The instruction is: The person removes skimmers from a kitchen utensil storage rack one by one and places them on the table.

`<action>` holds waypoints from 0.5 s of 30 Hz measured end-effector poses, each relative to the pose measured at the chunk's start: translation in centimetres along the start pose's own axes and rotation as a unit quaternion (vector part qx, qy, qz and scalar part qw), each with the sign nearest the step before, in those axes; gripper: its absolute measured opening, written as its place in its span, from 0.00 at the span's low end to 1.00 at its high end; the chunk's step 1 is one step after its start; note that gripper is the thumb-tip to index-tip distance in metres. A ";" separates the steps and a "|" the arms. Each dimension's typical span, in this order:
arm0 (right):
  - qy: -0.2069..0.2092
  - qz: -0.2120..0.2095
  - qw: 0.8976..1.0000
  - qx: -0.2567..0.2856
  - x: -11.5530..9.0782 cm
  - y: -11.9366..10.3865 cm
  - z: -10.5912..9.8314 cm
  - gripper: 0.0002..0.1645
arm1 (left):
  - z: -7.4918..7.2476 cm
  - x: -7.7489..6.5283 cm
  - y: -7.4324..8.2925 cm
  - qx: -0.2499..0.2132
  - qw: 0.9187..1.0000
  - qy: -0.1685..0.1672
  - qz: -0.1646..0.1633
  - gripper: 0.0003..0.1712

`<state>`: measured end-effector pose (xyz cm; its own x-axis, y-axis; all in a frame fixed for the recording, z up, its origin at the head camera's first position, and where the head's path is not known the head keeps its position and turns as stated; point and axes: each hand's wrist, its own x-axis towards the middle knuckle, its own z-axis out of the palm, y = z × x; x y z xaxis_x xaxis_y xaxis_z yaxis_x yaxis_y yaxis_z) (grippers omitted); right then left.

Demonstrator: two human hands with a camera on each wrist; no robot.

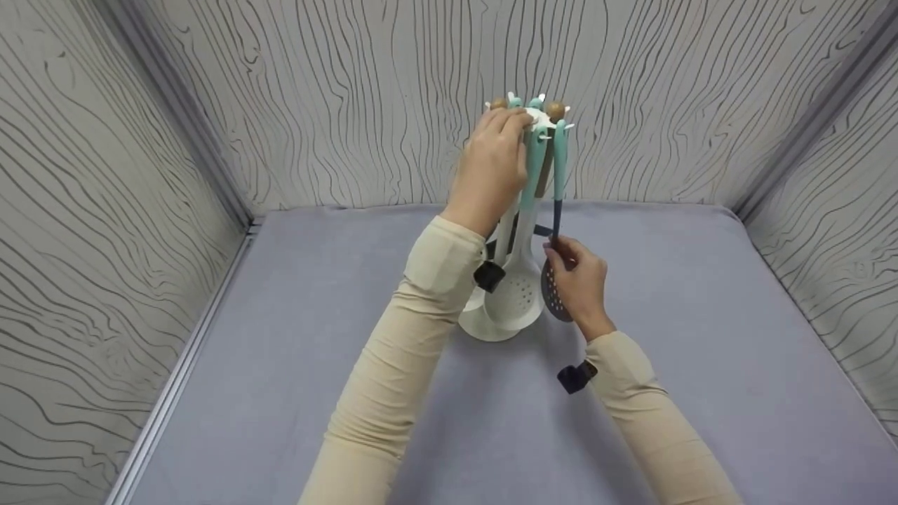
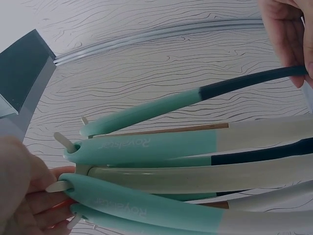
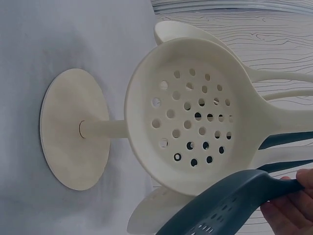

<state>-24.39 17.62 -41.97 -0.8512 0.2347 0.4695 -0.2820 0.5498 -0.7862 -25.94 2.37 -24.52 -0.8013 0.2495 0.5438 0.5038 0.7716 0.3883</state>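
Note:
A cream utensil stand (image 3: 63, 127) with a round base bears several hanging kitchen utensils. At its top my left hand (image 1: 494, 158) grips the hub (image 1: 540, 118), its fingers (image 2: 46, 200) curled in among the pegs. Lower on the right, my right hand (image 1: 579, 277) pinches the dark neck of a skimmer (image 3: 220, 208) with a mint handle (image 2: 146, 111). That handle's end is at a peg, and the shaft slants away from the other handles. Beside it a white skimmer (image 3: 195, 115) hangs in front of the post, its mint handle (image 2: 146, 147) on a peg.
Wooden knobs (image 1: 555, 111) top other utensils on the stand. Grey-lavender cloth (image 1: 701, 337) covers the table. Wood-grain panels (image 1: 365, 91) stand behind and at both sides, with a metal rail (image 1: 189, 358) along the left edge.

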 end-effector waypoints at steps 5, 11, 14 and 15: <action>-0.004 0.005 1.000 -0.001 0.0 -0.1 -0.1 0.12 | 0.0 0.0 -0.1 -0.006 1.000 0.004 -0.002 0.18; -0.008 0.010 1.000 0.007 0.0 -0.2 -0.3 0.12 | -0.1 0.0 0.0 -0.007 1.000 0.005 -0.004 0.18; -0.007 0.013 1.000 0.008 0.1 -0.4 -0.4 0.12 | -0.1 0.0 0.1 -0.006 1.000 0.001 -0.010 0.18; -0.006 0.015 1.000 0.007 0.1 -0.5 -0.5 0.12 | -0.1 0.0 0.2 -0.005 1.000 -0.002 -0.012 0.18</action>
<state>-24.09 17.74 -41.29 -0.8648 0.2416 0.4402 -0.2615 0.5318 -0.8055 -25.85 2.43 -24.38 -0.8145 0.2323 0.5316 0.4873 0.7713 0.4095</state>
